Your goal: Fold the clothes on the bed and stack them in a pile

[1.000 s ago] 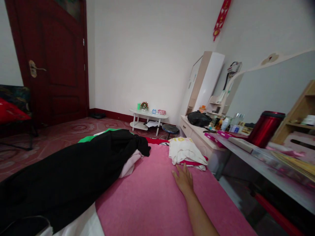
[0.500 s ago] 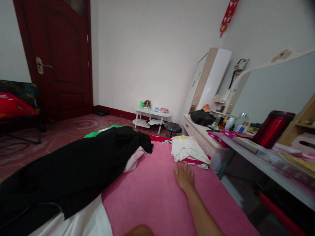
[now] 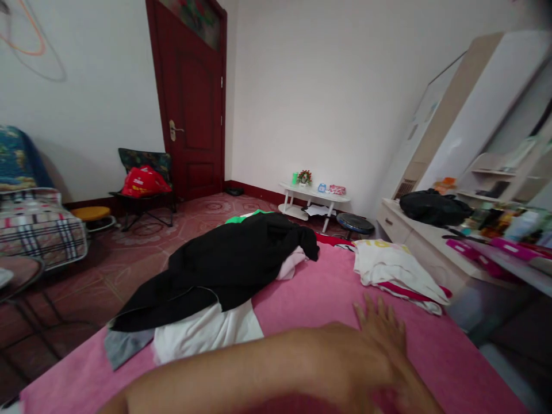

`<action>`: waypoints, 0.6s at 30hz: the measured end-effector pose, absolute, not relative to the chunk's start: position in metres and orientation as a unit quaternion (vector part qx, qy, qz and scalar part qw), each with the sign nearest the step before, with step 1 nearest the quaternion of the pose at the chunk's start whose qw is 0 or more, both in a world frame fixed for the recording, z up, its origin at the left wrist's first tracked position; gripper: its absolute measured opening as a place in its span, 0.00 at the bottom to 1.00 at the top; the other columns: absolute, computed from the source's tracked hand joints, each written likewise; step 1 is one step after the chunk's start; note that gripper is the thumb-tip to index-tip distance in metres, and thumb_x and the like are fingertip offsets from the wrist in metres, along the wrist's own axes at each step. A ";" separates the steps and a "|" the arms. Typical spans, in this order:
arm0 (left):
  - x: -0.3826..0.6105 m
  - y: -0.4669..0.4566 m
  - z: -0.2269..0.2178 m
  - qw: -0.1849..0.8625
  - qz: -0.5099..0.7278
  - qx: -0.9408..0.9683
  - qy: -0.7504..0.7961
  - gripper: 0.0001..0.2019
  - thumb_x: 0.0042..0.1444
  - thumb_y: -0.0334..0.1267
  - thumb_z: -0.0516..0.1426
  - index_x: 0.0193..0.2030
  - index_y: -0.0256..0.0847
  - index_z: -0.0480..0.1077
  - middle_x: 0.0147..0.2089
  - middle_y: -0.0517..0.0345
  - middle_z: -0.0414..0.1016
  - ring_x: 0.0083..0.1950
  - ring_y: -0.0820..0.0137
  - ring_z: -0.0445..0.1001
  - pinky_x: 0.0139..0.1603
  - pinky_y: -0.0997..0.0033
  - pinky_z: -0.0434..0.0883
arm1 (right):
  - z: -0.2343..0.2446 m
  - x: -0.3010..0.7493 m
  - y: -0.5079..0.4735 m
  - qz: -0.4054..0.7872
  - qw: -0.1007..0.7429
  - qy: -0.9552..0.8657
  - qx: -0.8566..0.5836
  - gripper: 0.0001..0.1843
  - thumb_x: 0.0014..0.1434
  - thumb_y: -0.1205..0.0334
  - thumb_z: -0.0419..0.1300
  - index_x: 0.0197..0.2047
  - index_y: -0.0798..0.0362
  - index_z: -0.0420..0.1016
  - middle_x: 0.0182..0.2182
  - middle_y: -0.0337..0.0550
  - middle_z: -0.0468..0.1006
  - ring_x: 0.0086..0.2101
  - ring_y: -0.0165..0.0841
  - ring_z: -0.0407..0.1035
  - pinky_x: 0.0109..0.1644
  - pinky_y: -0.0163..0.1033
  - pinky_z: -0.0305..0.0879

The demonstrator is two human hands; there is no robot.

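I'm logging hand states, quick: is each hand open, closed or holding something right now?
Left hand: blurred; open or closed cannot be told.
Right hand: open, palm down over the pink bedding.

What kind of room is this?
Probably a bedroom: a pink cover, perhaps on a bed, has a black garment and white clothes on it, and a pale dresser stands nearby.

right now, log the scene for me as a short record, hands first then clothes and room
left hand: blurred, in front of the right forearm; contact unclear
right hand: palm down, fingers spread, near the folded white pile
surface: pink cover
loose clothes: black garment, partly over a white cloth
room: red bag on a chair
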State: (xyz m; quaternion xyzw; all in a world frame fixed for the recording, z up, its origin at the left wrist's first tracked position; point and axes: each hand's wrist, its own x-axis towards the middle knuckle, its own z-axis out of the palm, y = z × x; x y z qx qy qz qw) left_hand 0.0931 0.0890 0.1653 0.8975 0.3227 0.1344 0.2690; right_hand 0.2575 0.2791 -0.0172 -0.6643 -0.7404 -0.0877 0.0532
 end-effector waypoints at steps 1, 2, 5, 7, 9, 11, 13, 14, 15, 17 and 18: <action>0.071 0.088 0.157 0.208 0.107 0.901 0.367 0.17 0.49 0.40 0.62 0.47 0.41 0.73 0.45 0.51 0.74 0.49 0.58 0.72 0.45 0.60 0.69 | -0.019 0.259 0.279 -0.092 0.053 -0.743 -0.661 0.37 0.63 0.41 0.35 0.69 0.49 0.48 0.66 0.52 0.53 0.64 0.51 0.47 0.61 0.59 0.46; 0.046 0.086 0.150 0.137 0.081 0.889 0.429 0.22 0.48 0.40 0.63 0.51 0.41 0.71 0.49 0.47 0.73 0.51 0.55 0.71 0.49 0.56 0.68 | -0.020 0.259 0.280 -0.091 0.052 -0.744 -0.660 0.37 0.62 0.41 0.35 0.69 0.48 0.48 0.66 0.51 0.53 0.64 0.51 0.47 0.61 0.59 0.47; -0.034 0.077 0.133 -0.032 0.042 0.802 0.594 0.35 0.43 0.42 0.66 0.59 0.40 0.65 0.62 0.39 0.63 0.62 0.46 0.61 0.60 0.42 0.56 | -0.023 0.261 0.283 -0.076 0.055 -0.742 -0.664 0.37 0.62 0.40 0.34 0.69 0.48 0.49 0.67 0.50 0.52 0.64 0.51 0.46 0.61 0.58 0.46; -0.078 0.071 0.124 -0.087 0.045 0.750 0.654 0.42 0.41 0.45 0.67 0.64 0.40 0.60 0.68 0.39 0.54 0.68 0.45 0.51 0.65 0.39 0.47 | -0.024 0.261 0.284 -0.067 0.060 -0.741 -0.665 0.37 0.62 0.40 0.34 0.69 0.48 0.49 0.67 0.50 0.52 0.65 0.50 0.45 0.62 0.59 0.45; -0.106 0.068 0.117 -0.114 0.070 0.727 0.673 0.38 0.46 0.46 0.64 0.64 0.44 0.59 0.71 0.48 0.49 0.70 0.49 0.46 0.67 0.41 0.43 | -0.024 0.261 0.284 -0.062 0.064 -0.742 -0.665 0.38 0.61 0.39 0.33 0.69 0.48 0.49 0.67 0.49 0.52 0.65 0.50 0.45 0.62 0.59 0.45; -0.117 0.068 0.109 -0.118 0.107 0.714 0.682 0.27 0.53 0.42 0.60 0.61 0.49 0.65 0.71 0.57 0.51 0.70 0.55 0.48 0.68 0.45 0.44 | -0.023 0.261 0.283 -0.064 0.068 -0.741 -0.665 0.38 0.61 0.39 0.33 0.69 0.47 0.49 0.67 0.49 0.52 0.64 0.50 0.46 0.61 0.58 0.46; -0.118 0.073 0.105 -0.102 0.158 0.702 0.687 0.18 0.57 0.38 0.56 0.55 0.50 0.70 0.68 0.62 0.57 0.69 0.59 0.53 0.69 0.51 0.47 | -0.021 0.261 0.281 -0.070 0.064 -0.742 -0.664 0.37 0.62 0.40 0.33 0.69 0.48 0.49 0.67 0.50 0.52 0.64 0.50 0.47 0.61 0.58 0.46; -0.117 0.076 0.106 -0.086 0.193 0.690 0.692 0.16 0.58 0.38 0.54 0.53 0.50 0.72 0.66 0.62 0.61 0.68 0.60 0.56 0.69 0.54 0.49 | -0.019 0.261 0.280 -0.072 0.060 -0.743 -0.663 0.37 0.62 0.40 0.33 0.69 0.48 0.49 0.67 0.50 0.52 0.64 0.50 0.47 0.61 0.58 0.46; -0.116 0.079 0.108 -0.062 0.235 0.669 0.703 0.15 0.59 0.38 0.53 0.51 0.48 0.74 0.63 0.61 0.66 0.66 0.61 0.59 0.67 0.56 0.52 | -0.018 0.260 0.279 -0.072 0.055 -0.743 -0.663 0.37 0.62 0.41 0.33 0.69 0.49 0.49 0.67 0.50 0.53 0.64 0.50 0.47 0.61 0.58 0.46; -0.116 0.087 0.122 0.022 0.358 0.584 0.728 0.14 0.59 0.42 0.53 0.47 0.42 0.76 0.53 0.55 0.75 0.60 0.58 0.68 0.62 0.58 0.61 | -0.016 0.260 0.277 -0.071 0.048 -0.744 -0.663 0.38 0.62 0.40 0.33 0.69 0.49 0.49 0.67 0.49 0.53 0.64 0.50 0.47 0.62 0.57 0.46; -0.116 0.091 0.132 0.076 0.430 0.525 0.730 0.15 0.58 0.44 0.54 0.44 0.39 0.76 0.48 0.52 0.78 0.55 0.57 0.72 0.58 0.58 0.66 | -0.015 0.260 0.277 -0.070 0.048 -0.744 -0.663 0.38 0.62 0.40 0.33 0.69 0.49 0.50 0.67 0.49 0.53 0.64 0.50 0.47 0.62 0.57 0.46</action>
